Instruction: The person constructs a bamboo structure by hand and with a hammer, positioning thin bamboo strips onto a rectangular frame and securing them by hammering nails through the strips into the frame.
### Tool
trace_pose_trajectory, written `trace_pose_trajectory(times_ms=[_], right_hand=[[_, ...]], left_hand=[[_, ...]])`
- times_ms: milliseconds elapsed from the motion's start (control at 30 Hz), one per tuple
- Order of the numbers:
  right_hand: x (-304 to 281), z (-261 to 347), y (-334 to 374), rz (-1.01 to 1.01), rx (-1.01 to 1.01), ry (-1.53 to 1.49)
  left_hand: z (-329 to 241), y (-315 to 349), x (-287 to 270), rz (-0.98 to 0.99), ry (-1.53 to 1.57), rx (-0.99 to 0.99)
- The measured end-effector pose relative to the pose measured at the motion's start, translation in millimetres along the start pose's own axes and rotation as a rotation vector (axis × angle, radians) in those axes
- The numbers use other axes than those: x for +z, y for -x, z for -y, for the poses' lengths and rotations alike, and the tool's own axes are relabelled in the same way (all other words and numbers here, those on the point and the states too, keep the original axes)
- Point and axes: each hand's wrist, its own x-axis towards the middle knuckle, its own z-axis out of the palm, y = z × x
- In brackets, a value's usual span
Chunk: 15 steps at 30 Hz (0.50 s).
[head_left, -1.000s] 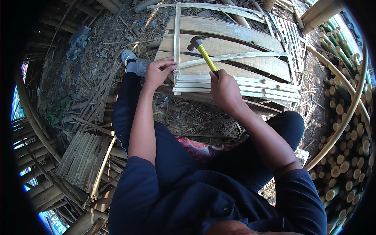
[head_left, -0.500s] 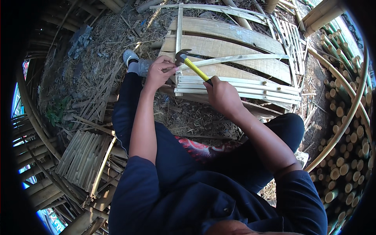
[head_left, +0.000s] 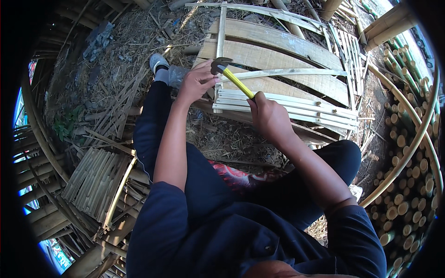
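My right hand is wrapped round the dark grip of a claw hammer with a yellow handle. The hammer's head is beside my left hand, over the left end of a pale slatted bamboo frame. My left fingers are pinched at the frame's corner, near the end of a slanting bamboo strip. Whatever they hold is too small to make out. Beneath the frame lie wide wooden planks with gaps between them.
Cut bamboo poles are stacked at the right, behind a bent pole. A bundle of short bamboo pieces lies at the left. My shoe rests on straw-strewn ground left of the planks. A red patterned cloth or sack lies between my legs.
The view has shifted slightly, so the planks and frame sit a little further right and lower. Both hands keep their holds, with the hammer head still close to my left fingers.
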Motion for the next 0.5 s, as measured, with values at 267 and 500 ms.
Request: trace_pose_trajectory(times_ms=[267, 500], right_hand=[[4.6, 0.4, 3.4, -0.016, -0.018, 0.037], [1.3, 4.7, 5.7, -0.084, -0.063, 0.011]], left_hand=[[-6.1, 2.0, 2.6, 0.008, 0.03, -0.04], [-5.0, 2.5, -1.2, 0.059, 0.002, -0.097]])
